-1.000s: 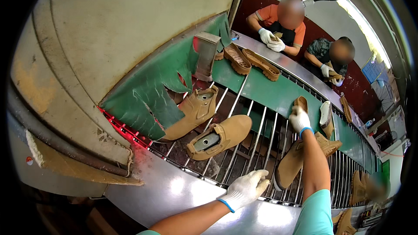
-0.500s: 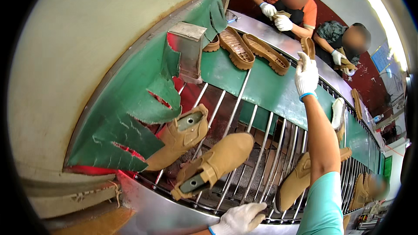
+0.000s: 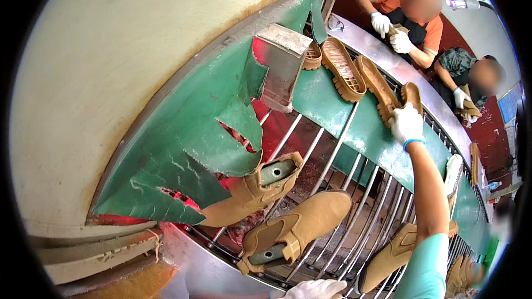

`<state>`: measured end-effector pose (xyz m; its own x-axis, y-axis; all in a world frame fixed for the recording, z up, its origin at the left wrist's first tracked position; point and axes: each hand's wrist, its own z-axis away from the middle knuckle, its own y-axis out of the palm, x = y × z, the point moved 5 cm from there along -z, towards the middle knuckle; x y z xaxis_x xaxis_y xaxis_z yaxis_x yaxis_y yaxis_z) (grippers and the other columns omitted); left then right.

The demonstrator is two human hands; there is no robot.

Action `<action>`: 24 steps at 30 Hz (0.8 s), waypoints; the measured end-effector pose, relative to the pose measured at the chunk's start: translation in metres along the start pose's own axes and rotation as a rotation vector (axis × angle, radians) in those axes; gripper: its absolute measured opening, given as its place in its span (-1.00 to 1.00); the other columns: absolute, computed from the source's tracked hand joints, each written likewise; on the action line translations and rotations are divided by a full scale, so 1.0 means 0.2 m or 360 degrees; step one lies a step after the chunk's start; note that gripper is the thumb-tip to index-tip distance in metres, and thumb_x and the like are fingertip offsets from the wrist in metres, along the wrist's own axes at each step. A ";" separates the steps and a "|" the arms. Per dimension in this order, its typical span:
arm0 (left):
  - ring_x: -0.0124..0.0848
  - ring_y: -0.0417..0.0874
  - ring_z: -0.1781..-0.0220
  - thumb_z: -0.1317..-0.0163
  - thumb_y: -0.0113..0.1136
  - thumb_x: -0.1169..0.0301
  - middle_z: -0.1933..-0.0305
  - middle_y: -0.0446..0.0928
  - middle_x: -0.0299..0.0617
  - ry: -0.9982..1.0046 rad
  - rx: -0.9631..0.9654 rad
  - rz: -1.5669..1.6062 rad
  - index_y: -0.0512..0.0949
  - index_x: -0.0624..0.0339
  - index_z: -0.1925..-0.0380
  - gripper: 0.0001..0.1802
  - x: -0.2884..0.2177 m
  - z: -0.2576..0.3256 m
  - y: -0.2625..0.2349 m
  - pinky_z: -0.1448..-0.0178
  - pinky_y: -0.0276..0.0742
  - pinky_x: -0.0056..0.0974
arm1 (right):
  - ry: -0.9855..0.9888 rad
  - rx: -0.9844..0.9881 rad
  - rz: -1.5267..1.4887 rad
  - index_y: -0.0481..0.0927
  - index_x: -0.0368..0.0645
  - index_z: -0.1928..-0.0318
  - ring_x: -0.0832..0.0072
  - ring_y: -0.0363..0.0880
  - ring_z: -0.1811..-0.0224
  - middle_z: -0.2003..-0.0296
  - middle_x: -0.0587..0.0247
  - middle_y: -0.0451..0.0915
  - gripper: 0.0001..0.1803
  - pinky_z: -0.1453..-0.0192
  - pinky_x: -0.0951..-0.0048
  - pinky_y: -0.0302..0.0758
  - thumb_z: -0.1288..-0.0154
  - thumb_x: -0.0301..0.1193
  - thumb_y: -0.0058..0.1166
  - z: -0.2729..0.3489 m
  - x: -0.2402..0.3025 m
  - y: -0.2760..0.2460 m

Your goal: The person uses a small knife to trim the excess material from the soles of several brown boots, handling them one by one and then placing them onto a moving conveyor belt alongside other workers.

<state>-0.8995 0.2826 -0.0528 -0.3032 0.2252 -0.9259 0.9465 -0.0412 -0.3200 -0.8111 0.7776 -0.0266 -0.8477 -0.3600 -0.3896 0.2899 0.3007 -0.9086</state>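
My right hand (image 3: pixel 407 124), in a white glove with a blue cuff, reaches out over the green sheet. It is closed on the near end of a brown shoe sole (image 3: pixel 411 96), which lies close beside another sole (image 3: pixel 379 89). At the lower edge, my gloved left hand (image 3: pixel 315 289) rests by the metal rollers with its fingers stretched out, nothing in it; the picture's edge cuts off part of it. Just beyond lies a tan boot (image 3: pixel 324 213) on its last, toe pointing up and right. Another tan boot (image 3: pixel 244 196) sits partly under the torn green flap.
More soles, one of them a ridged sole (image 3: pixel 344 71), lie on the green sheet (image 3: pixel 316 97). A third tan boot (image 3: pixel 388 257) lies under my right forearm. A metal bracket (image 3: pixel 282 61) stands by the flap. Across the line, two gloved co-workers (image 3: pixel 404 16) handle shoe parts.
My right hand has come down with the sole, from above the far rail to the green sheet beside the other soles. The whole view has shifted; my left hand sits lower in it.
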 end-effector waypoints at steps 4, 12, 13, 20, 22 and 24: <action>-0.06 0.82 0.13 -0.38 0.32 0.24 0.08 0.75 -0.01 -0.0061 0.0053 0.0072 0.68 0.14 -0.10 -0.64 0.02 0.03 -0.01 0.07 0.77 0.00 | 0.0033 0.0150 -0.0412 0.85 -0.05 0.11 -0.14 0.70 0.01 0.07 -0.23 0.62 -0.70 -0.13 -0.04 0.65 -0.34 -0.13 0.30 0.41 0.13 -0.32; -0.20 0.59 -0.41 -0.61 0.24 0.09 -0.51 0.48 -0.14 -0.0942 0.0197 0.1740 0.02 0.14 -0.72 -0.11 0.31 0.06 0.04 -0.45 0.63 -0.08 | -0.0153 0.0037 -0.1045 0.81 -0.14 0.12 0.07 0.66 0.10 0.11 0.03 0.72 -0.77 -0.07 0.11 0.62 -0.33 -0.33 0.21 1.70 0.35 -1.23; -0.15 0.55 -0.46 -0.58 0.27 0.09 -0.55 0.42 -0.09 -0.0845 0.0169 0.1792 -0.07 0.14 -0.74 -0.03 0.23 0.03 -0.03 -0.50 0.57 -0.05 | -0.0254 -0.0015 -0.0971 0.79 -0.10 0.13 0.09 0.64 0.14 0.17 0.08 0.72 -0.78 0.01 0.12 0.60 -0.29 -0.31 0.24 1.95 0.46 -1.33; -0.16 0.42 -0.58 -0.33 0.49 0.28 -0.59 0.35 0.03 -0.0466 0.0643 0.1417 0.04 0.27 -0.68 0.08 -0.13 0.68 0.15 -0.64 0.40 -0.08 | 0.0017 -0.0018 -0.1219 0.79 -0.02 0.05 0.06 0.68 0.26 0.28 0.03 0.60 -0.74 0.18 0.03 0.65 -0.38 -0.18 0.38 3.28 1.03 -1.34; -0.21 0.53 -0.47 -0.34 0.45 0.33 -0.50 0.46 -0.01 -0.0484 0.0550 0.1247 0.17 0.29 -0.62 -0.06 -0.15 0.87 0.04 -0.57 0.49 -0.10 | 0.0156 -0.0038 -0.1492 0.80 0.03 0.00 0.08 0.68 0.21 0.26 0.06 0.61 -0.76 0.13 0.06 0.66 -0.39 -0.22 0.39 3.43 1.11 -1.33; -0.22 0.71 -0.22 -0.39 0.33 0.40 -0.27 0.64 -0.02 -0.0573 0.0331 0.1167 0.39 0.37 -0.47 -0.31 -0.08 1.00 -0.19 -0.39 0.65 -0.09 | 0.0103 -0.0400 -0.1845 0.79 0.02 -0.01 0.13 0.68 0.22 0.26 0.10 0.62 -0.78 0.12 0.10 0.66 -0.39 -0.31 0.38 3.50 1.15 -1.34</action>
<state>-0.9528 0.0864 -0.0658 0.3306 -0.2512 -0.9097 0.8884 -0.2426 0.3898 -0.7730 -0.0034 0.0218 -0.5698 -0.4886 0.6608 -0.7545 -0.0076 -0.6562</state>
